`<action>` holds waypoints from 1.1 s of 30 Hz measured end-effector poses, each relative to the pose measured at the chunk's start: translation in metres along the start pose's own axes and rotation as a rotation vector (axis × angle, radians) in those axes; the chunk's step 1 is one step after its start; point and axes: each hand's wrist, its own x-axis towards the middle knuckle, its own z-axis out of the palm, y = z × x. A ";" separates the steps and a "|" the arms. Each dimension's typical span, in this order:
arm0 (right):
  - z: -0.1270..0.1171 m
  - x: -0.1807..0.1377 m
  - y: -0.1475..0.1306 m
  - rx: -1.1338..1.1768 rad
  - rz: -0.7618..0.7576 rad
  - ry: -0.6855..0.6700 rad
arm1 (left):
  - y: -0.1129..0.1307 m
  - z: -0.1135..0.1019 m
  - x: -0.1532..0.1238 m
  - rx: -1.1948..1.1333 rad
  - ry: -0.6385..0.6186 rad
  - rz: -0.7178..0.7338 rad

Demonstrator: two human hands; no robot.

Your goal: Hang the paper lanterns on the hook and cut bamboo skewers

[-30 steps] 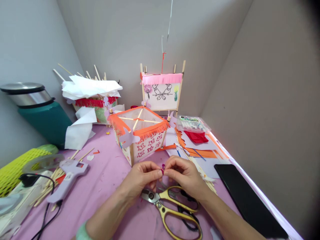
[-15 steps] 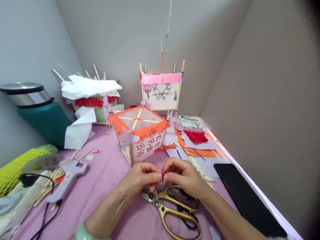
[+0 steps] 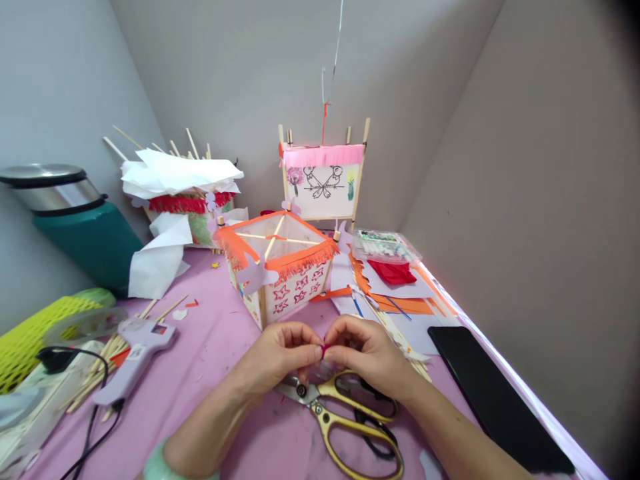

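My left hand [image 3: 286, 350] and my right hand [image 3: 364, 350] meet fingertip to fingertip, both pinching a small magenta piece [image 3: 323, 348]. Most of that piece is covered by my fingers, and its material is too small to tell. Under my hands lie gold-handled scissors [image 3: 331, 419] on the pink cloth, blades pointing left. Just beyond my left hand stands a lantern [image 3: 295, 293] with a stick frame, white sides with red star outlines, orange fringe and lilac paper cut-outs at its corners.
A glue gun [image 3: 137, 360] with a black cord lies left, near wooden sticks and a teal bottle [image 3: 90, 233]. A black phone-like slab [image 3: 493, 393] lies right, below red paper [image 3: 393, 272]. Behind are a pink-fringed lantern [image 3: 324, 180] and a red-fringed one [image 3: 197, 220] topped with white paper.
Both hands stay together over the scissors, with only slight finger movement around the magenta piece. Everything else on the table keeps its place.
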 end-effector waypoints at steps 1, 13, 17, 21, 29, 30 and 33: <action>0.001 0.001 0.000 -0.008 -0.002 0.016 | -0.001 0.001 0.000 0.001 0.018 0.007; 0.006 -0.001 0.005 -0.282 -0.130 0.111 | -0.001 0.014 0.001 0.026 0.163 0.110; 0.007 0.000 0.006 -0.314 -0.171 0.116 | -0.002 0.014 0.001 0.024 0.133 0.095; 0.006 0.000 0.004 -0.288 -0.178 0.118 | -0.007 0.015 0.001 -0.041 0.063 0.060; 0.009 -0.002 0.008 -0.339 -0.227 0.195 | -0.008 0.015 0.002 -0.256 0.112 0.024; 0.009 -0.002 0.008 -0.363 -0.247 0.200 | -0.007 0.014 0.002 -0.252 0.122 0.025; 0.010 -0.002 0.007 -0.395 -0.281 0.213 | -0.007 0.013 0.002 -0.200 0.152 0.059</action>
